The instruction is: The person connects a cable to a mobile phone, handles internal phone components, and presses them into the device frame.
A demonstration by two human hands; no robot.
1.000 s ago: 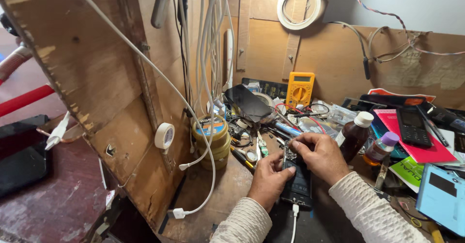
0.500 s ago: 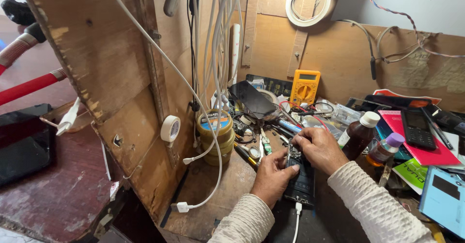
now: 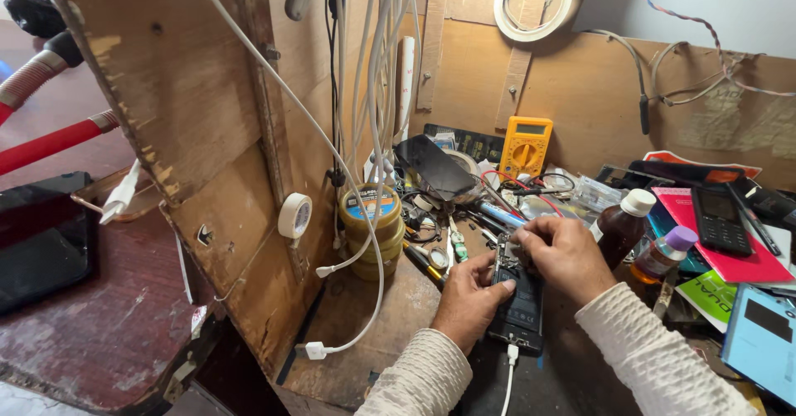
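An opened black phone [image 3: 519, 310] lies on the wooden bench with its insides showing and a white cable [image 3: 510, 373] plugged into its near end. My left hand [image 3: 466, 301] grips the phone's left edge, thumb pressed on its battery. My right hand [image 3: 564, 254] rests over the phone's far end, fingertips pinched on the circuit board there. Whether a small tool sits in those fingers cannot be told. Both sleeves are cream knit.
A yellow multimeter [image 3: 525, 145] leans at the back wall. Stacked yellow tins [image 3: 371, 227], scissors [image 3: 433, 258] and cables crowd the left. A brown bottle [image 3: 619, 225], a purple-capped bottle [image 3: 664, 253] and a keypad phone [image 3: 720, 220] on a pink pad stand right. A wooden partition [image 3: 207, 134] rises left.
The view has shifted slightly, so the bench sits a little further right. My hands stay on the phone, with the right fingers working at its far end.
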